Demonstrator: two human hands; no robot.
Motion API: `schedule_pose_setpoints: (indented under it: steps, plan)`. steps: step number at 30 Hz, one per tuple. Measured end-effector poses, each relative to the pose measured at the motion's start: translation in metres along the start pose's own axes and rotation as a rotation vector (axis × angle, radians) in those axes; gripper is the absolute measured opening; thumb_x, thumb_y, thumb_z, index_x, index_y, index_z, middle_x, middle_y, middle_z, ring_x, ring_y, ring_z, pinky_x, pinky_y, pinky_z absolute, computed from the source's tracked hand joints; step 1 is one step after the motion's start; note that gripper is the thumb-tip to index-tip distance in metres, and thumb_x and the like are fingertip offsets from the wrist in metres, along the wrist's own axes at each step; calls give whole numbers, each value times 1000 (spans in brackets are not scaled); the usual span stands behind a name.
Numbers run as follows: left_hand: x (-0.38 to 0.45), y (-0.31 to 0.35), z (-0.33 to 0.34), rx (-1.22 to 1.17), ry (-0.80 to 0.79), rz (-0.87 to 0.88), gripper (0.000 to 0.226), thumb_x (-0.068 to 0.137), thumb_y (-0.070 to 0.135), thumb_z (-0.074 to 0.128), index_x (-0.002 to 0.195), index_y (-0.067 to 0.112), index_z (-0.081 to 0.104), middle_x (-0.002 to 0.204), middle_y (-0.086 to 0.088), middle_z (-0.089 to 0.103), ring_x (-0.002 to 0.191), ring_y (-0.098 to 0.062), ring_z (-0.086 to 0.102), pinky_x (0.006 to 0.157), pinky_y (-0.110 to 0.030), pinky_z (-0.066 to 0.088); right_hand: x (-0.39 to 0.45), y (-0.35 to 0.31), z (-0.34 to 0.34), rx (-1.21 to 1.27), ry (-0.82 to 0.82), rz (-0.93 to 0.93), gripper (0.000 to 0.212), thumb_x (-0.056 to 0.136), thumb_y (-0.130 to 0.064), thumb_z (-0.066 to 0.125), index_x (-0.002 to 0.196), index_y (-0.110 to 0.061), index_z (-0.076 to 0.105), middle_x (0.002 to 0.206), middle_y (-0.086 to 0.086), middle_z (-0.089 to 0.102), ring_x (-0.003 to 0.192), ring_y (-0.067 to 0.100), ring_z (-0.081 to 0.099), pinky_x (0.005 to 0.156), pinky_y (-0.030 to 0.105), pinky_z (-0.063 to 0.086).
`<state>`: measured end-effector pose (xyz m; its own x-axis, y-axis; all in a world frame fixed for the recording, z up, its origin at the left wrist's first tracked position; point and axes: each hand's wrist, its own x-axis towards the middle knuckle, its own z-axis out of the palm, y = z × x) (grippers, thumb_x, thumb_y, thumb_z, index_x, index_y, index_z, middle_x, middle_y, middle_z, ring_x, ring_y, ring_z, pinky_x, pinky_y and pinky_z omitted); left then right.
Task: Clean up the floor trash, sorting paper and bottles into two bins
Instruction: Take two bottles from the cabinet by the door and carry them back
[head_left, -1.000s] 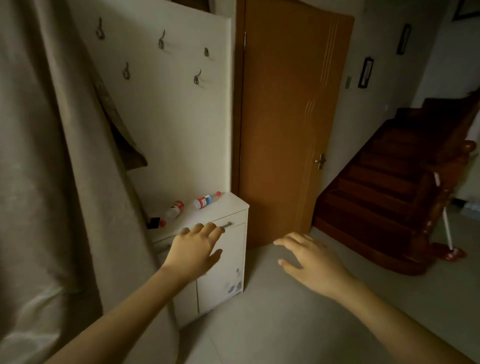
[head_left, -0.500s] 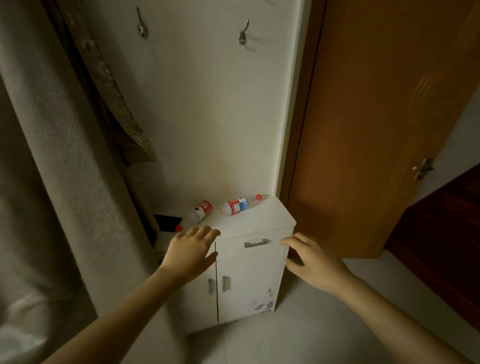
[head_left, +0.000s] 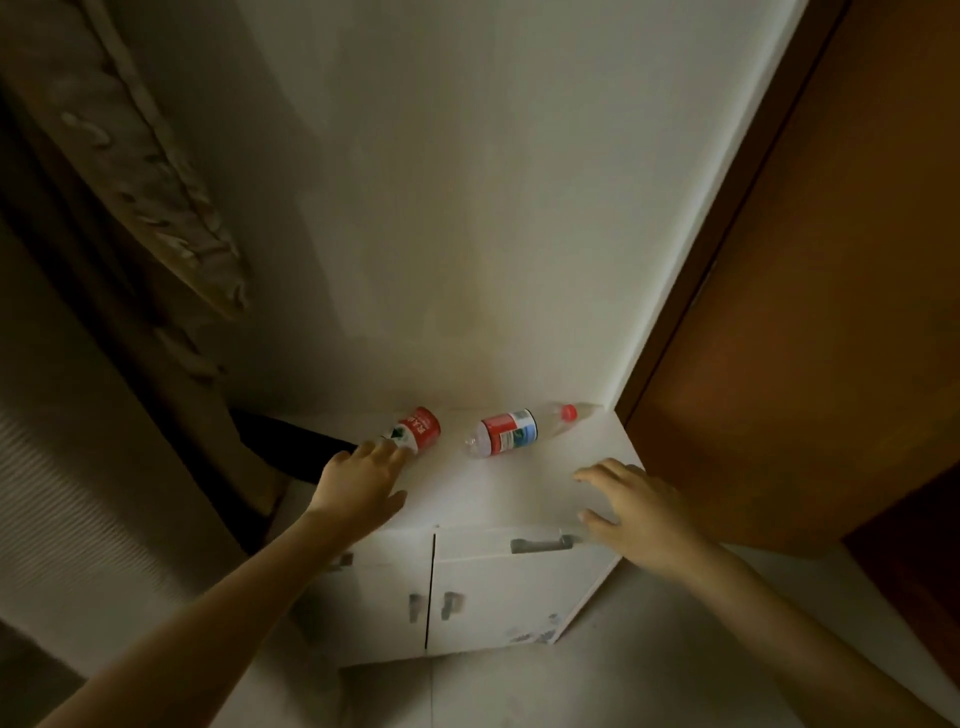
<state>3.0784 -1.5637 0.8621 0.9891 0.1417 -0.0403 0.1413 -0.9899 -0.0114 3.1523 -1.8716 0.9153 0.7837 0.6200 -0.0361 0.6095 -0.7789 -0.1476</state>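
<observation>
White wall panel (head_left: 467, 208) fills the view above both hands. Orange-brown door (head_left: 831, 286) is up and right of the right hand; grey curtain (head_left: 78, 467) hangs left of the left arm, with a patterned fabric edge (head_left: 156, 182) high above the left hand.

Floor (head_left: 597, 686) is pale, below both forearms.

White cabinet (head_left: 498, 587) sits directly under both hands: flat top, drawer with a grey handle (head_left: 540, 544) just left of the right hand's thumb, two doors lower down between the forearms.

Dark flat object (head_left: 291, 441) lies on the cabinet top just left of the left hand, running back toward the curtain. Cannot tell what it is.

Left hand (head_left: 358, 483) is over the cabinet top, palm down, fingers straight, holding nothing. Fingertips reach the near end of a bottle with a red, white and green label (head_left: 418, 428), which lies on its side just beyond the hand; contact looks likely, blur makes it unclear.

Right hand (head_left: 634, 512) hovers over the right front corner of the top, fingers spread and slightly bent, holding nothing.

Clear bottle with a red cap (head_left: 511, 431) lies on its side ahead and left of the right hand, apart from it, cap pointing to the back right corner. It is right of the first bottle, with a gap between them.
</observation>
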Motion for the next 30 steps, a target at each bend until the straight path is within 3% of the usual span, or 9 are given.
schedule_pose_setpoints:
  steps: [5, 10, 16, 19, 22, 23, 26, 30]
  plan:
    - [56, -15, 25, -68, -88, -81, 58, 90, 44, 52, 141, 24, 32, 137, 1, 44, 115, -18, 50, 87, -31, 48, 82, 25, 24, -58, -72, -46, 52, 91, -39, 52, 139, -27, 36, 135, -5, 45, 119, 15, 47, 90, 30, 46]
    - [104, -26, 58, -131, -162, -172, 73, 87, 46, 58, 148, 25, 24, 144, -3, 40, 118, -25, 49, 87, -35, 44, 170, 47, 53, -142, -167, -125, 62, 88, -31, 53, 144, -26, 29, 141, 0, 39, 124, 23, 42, 94, 35, 42]
    - [152, -24, 82, -113, -291, -245, 83, 91, 46, 50, 152, 29, -3, 148, -7, 33, 119, -28, 47, 93, -39, 39, 255, 70, 82, -152, -251, -201, 72, 84, -15, 59, 148, -22, 27, 149, 5, 33, 134, 27, 36, 100, 38, 35]
    - [172, -18, 84, -89, -342, -292, 88, 90, 47, 51, 152, 28, -9, 143, -9, 36, 118, -29, 48, 95, -39, 37, 277, 76, 106, -184, -327, -288, 78, 69, -14, 75, 139, -20, 43, 131, 7, 54, 117, 31, 53, 88, 41, 45]
    - [184, -21, 91, -174, -361, -344, 94, 85, 50, 57, 152, 32, -7, 143, -9, 37, 120, -29, 47, 98, -37, 35, 299, 80, 124, -279, -314, -344, 88, 26, -27, 90, 111, -22, 66, 96, 0, 69, 81, 25, 65, 63, 36, 54]
    - [186, -23, 90, -199, -362, -356, 95, 84, 51, 59, 152, 33, -6, 143, -8, 38, 121, -29, 46, 98, -37, 34, 304, 78, 123, -296, -304, -365, 86, 26, -30, 89, 108, -25, 65, 95, -2, 69, 79, 23, 64, 63, 36, 53]
    - [185, -29, 81, -185, -334, -364, 95, 82, 49, 62, 152, 34, -2, 139, -8, 41, 120, -29, 46, 96, -37, 35, 314, 67, 110, -263, -388, -430, 65, 69, -29, 71, 129, -27, 47, 124, -3, 56, 112, 24, 53, 89, 37, 44]
    - [170, -36, 62, -182, -257, -429, 96, 82, 52, 61, 151, 35, -3, 137, -9, 43, 118, -28, 48, 93, -37, 39, 320, 48, 96, -224, -392, -504, 65, 77, -33, 61, 137, -29, 37, 129, -2, 51, 119, 22, 46, 94, 31, 38]
